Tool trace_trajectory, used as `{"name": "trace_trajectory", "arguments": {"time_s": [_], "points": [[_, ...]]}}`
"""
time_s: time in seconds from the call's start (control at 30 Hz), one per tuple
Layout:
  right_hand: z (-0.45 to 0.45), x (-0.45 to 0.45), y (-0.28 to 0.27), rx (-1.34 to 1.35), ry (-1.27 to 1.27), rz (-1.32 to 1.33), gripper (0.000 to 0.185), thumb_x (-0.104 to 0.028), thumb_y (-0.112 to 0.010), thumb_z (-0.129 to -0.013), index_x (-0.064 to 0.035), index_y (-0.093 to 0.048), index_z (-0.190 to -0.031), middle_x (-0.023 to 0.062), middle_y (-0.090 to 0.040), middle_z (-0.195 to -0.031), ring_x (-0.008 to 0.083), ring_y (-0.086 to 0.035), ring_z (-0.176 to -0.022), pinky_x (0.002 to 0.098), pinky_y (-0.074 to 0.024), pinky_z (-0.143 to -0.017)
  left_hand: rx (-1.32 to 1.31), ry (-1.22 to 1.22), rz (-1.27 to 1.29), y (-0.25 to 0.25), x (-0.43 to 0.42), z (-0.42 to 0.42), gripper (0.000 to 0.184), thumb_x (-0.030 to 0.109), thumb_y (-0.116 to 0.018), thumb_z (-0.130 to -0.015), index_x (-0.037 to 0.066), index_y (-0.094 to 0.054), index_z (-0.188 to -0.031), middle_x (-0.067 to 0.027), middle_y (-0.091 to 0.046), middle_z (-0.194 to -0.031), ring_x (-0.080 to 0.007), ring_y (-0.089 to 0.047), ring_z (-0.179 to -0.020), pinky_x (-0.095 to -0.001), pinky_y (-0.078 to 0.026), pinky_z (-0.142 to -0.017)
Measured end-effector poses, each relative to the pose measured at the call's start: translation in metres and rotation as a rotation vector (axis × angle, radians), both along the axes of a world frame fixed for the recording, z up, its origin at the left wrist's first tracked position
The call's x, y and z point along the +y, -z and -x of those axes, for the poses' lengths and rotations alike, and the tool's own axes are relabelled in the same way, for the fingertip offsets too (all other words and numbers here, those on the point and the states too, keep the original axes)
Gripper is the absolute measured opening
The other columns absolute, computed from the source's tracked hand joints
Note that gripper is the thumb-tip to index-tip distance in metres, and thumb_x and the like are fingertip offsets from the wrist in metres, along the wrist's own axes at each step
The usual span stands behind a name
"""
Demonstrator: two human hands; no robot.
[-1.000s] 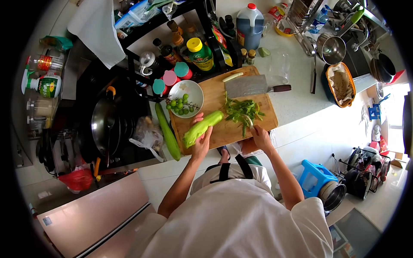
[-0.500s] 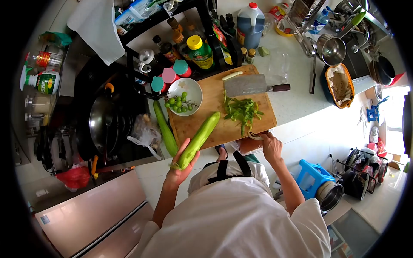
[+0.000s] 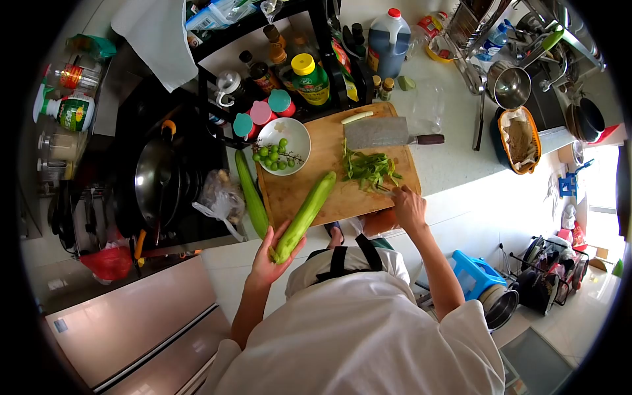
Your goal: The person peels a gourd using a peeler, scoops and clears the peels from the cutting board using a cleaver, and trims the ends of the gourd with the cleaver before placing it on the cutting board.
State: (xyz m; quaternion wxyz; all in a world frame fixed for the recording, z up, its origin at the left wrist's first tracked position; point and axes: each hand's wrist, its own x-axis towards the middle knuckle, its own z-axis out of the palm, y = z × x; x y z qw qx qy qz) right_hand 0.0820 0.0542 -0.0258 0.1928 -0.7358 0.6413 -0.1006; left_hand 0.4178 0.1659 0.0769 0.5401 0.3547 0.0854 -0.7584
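My left hand (image 3: 268, 257) is closed around the lower end of a peeled pale-green luffa gourd (image 3: 306, 214), whose far tip reaches over the wooden cutting board (image 3: 322, 141). At the board's near right edge, my right hand (image 3: 409, 207) grips a small peeler (image 3: 387, 190), mostly covered by the fingers. Just beyond it lies a heap of green peelings (image 3: 370, 168). A cleaver (image 3: 378, 133) rests flat on the board, beside a short pale stalk (image 3: 357, 117). Left of the board is a second, darker green gourd (image 3: 251, 197).
A white bowl of green grapes (image 3: 283, 130) overlaps the board's left corner. Farther left are a wok (image 3: 150, 174) on the stove and a plastic bag (image 3: 220, 197). Behind stand lidded jars (image 3: 262, 112), a yellow-capped bottle (image 3: 309, 82) and a big jug (image 3: 387, 46).
My right hand has moved up and slightly left with the peeler, from below the board's edge to the peelings. The gourd in my left hand stays almost in place.
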Motion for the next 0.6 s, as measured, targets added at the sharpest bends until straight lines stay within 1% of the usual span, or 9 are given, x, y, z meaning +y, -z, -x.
{"name": "trace_trajectory", "arguments": {"time_s": [0.1, 0.13, 0.23, 0.33, 0.43, 0.53, 0.6], "points": [[0.021, 0.014, -0.004, 0.116, 0.014, -0.161, 0.017, -0.023, -0.060, -0.084, -0.0091, -0.064, -0.093, 0.0110, -0.063, -0.087, 0.0361, -0.063, -0.077, 0.0470, -0.0474, -0.064, 0.015, 0.022, -0.010, 0.004, 0.001, 0.000, 0.053, 0.035, -0.036, -0.102, -0.002, -0.033, -0.140, -0.0214, -0.036, -0.145, -0.0377, -0.032, -0.136, -0.0468, -0.029, -0.114], [0.025, 0.016, -0.001, 0.121, 0.015, -0.152, 0.017, -0.023, -0.060, -0.084, -0.0083, -0.063, -0.092, 0.0120, -0.063, -0.085, 0.0376, -0.063, -0.076, 0.0482, -0.0471, -0.063, 0.009, 0.032, -0.014, 0.005, 0.001, 0.000, 0.052, 0.033, -0.037, -0.102, -0.002, -0.034, -0.140, -0.0217, -0.036, -0.144, -0.0378, -0.032, -0.136, -0.0466, -0.029, -0.113], [0.022, 0.008, -0.001, 0.042, 0.078, -0.042, 0.015, -0.021, -0.059, -0.084, -0.0067, -0.061, -0.089, 0.0141, -0.062, -0.084, 0.0400, -0.061, -0.073, 0.0494, -0.0464, -0.061, -0.088, 0.089, -0.013, 0.007, 0.002, 0.001, 0.047, 0.027, -0.038, -0.102, -0.001, -0.033, -0.140, -0.0222, -0.037, -0.143, -0.0376, -0.035, -0.134, -0.0460, -0.030, -0.113], [0.021, -0.002, -0.013, -0.041, 0.110, -0.040, 0.014, -0.019, -0.057, -0.087, -0.0052, -0.059, -0.087, 0.0167, -0.062, -0.082, 0.0419, -0.060, -0.072, 0.0505, -0.0457, -0.059, -0.171, 0.140, -0.004, 0.003, 0.002, 0.002, 0.045, 0.022, -0.041, -0.101, -0.001, -0.034, -0.140, -0.0194, -0.042, -0.140, -0.0347, -0.043, -0.129, -0.0440, -0.035, -0.111], [0.028, 0.001, -0.017, -0.123, 0.211, -0.056, 0.018, -0.021, -0.055, -0.089, -0.0039, -0.058, -0.084, 0.0195, -0.062, -0.077, 0.0427, -0.060, -0.072, 0.0513, -0.0456, -0.061, -0.183, 0.139, -0.017, 0.007, 0.003, 0.002, 0.045, 0.022, -0.042, -0.101, 0.000, -0.034, -0.139, -0.0186, -0.044, -0.139, -0.0347, -0.045, -0.128, -0.0453, -0.036, -0.110], [0.036, 0.002, 0.016, -0.109, 0.260, -0.135, 0.022, -0.024, -0.055, -0.090, -0.0033, -0.059, -0.083, 0.0221, -0.062, -0.073, 0.0440, -0.059, -0.071, 0.0524, -0.0454, -0.061, -0.220, 0.169, -0.028, 0.005, 0.002, 0.005, 0.044, 0.023, -0.043, -0.101, 0.000, -0.037, -0.138, -0.0175, -0.046, -0.137, -0.0344, -0.047, -0.126, -0.0464, -0.036, -0.109], [0.028, 0.000, 0.024, -0.169, 0.196, -0.152, 0.023, -0.024, -0.054, -0.090, -0.0029, -0.057, -0.081, 0.0222, -0.062, -0.073, 0.0455, -0.060, -0.071, 0.0536, -0.0457, -0.061, -0.251, 0.196, -0.035, 0.006, 0.002, 0.006, 0.044, 0.025, -0.044, -0.100, 0.000, -0.041, -0.135, -0.0174, -0.048, -0.136, -0.0340, -0.048, -0.126, -0.0442, -0.041, -0.105]]}}
